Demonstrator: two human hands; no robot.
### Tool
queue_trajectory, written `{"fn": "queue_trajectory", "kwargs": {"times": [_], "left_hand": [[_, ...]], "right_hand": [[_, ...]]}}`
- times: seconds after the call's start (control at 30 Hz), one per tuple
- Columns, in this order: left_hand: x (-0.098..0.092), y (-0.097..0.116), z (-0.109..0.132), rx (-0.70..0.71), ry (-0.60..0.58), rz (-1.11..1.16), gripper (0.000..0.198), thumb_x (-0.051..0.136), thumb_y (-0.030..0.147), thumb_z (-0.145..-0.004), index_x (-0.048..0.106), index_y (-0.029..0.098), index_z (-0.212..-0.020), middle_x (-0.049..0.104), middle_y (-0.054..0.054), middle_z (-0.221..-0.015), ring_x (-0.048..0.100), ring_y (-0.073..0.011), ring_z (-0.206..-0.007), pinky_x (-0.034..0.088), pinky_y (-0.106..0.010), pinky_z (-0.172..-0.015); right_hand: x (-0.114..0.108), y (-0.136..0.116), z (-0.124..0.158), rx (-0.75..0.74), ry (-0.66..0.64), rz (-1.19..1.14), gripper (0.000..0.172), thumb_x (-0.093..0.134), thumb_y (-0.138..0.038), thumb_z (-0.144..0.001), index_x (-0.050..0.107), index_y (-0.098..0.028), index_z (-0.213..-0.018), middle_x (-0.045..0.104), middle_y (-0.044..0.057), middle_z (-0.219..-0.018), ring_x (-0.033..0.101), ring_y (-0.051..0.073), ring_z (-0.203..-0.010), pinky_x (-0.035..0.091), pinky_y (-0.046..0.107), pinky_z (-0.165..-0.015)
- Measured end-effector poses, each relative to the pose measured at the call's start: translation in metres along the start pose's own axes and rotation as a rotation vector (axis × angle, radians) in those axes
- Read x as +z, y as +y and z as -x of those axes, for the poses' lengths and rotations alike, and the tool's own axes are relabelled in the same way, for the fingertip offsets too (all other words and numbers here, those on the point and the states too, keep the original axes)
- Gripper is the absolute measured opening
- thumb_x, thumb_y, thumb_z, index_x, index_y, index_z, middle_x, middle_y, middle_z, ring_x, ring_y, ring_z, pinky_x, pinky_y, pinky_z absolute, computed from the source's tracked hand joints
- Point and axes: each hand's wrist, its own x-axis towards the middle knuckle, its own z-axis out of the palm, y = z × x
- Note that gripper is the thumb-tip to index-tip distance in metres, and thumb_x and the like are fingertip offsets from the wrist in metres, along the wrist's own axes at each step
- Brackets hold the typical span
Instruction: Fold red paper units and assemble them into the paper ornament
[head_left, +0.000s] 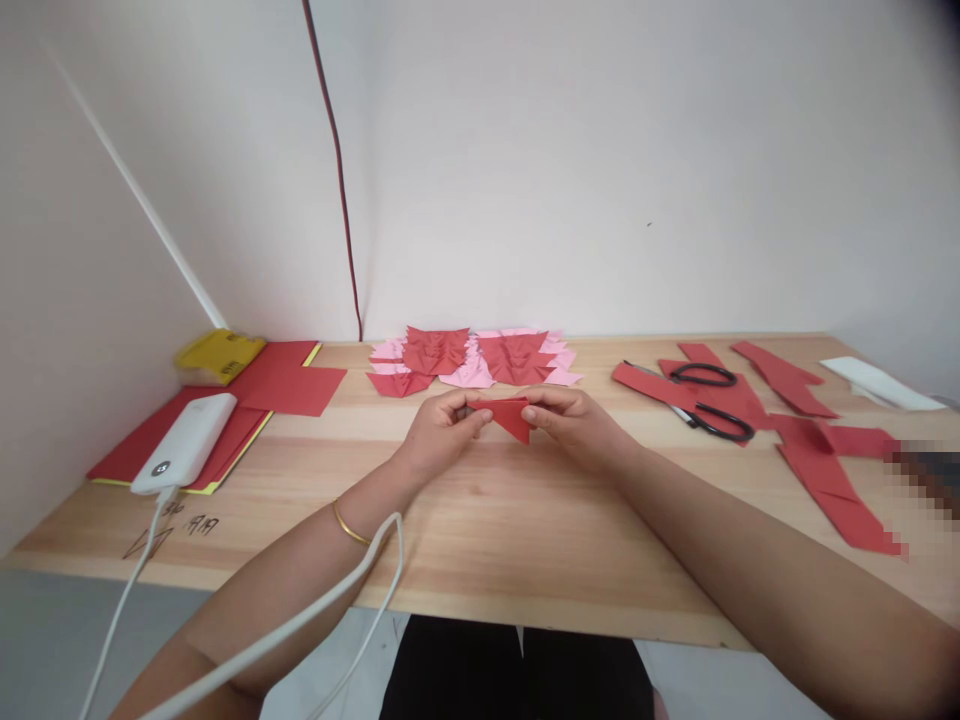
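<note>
A small folded red paper is held up above the middle of the wooden table, its point hanging downward. My left hand pinches its left end between thumb and fingers. At the right end, my right hand grips it the same way. Just beyond my hands, folded red paper pieces and pink paper pieces lie in overlapping rows near the wall.
Black-handled scissors lie among red paper scraps at the right, near a white strip. At the left, a white power bank with a cable rests on red sheets, beside a yellow packet.
</note>
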Motion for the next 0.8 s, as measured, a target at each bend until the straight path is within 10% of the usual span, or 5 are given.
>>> {"fn": "queue_trajectory", "kwargs": {"times": [0.8], "left_hand": [[0.0009, 0.0022, 0.0019, 0.004, 0.001, -0.016, 0.024, 0.064, 0.033, -0.076, 0.068, 0.015, -0.091, 0.058, -0.001, -0.068, 0.049, -0.009, -0.059, 0.041, -0.021, -0.057]], "right_hand": [[0.0006, -0.0004, 0.0, -0.029, 0.024, 0.006, 0.026, 0.058, -0.041, -0.083, 0.071, -0.023, -0.098, 0.069, 0.004, -0.097, 0.06, 0.02, -0.092, 0.045, 0.033, -0.082]]}}
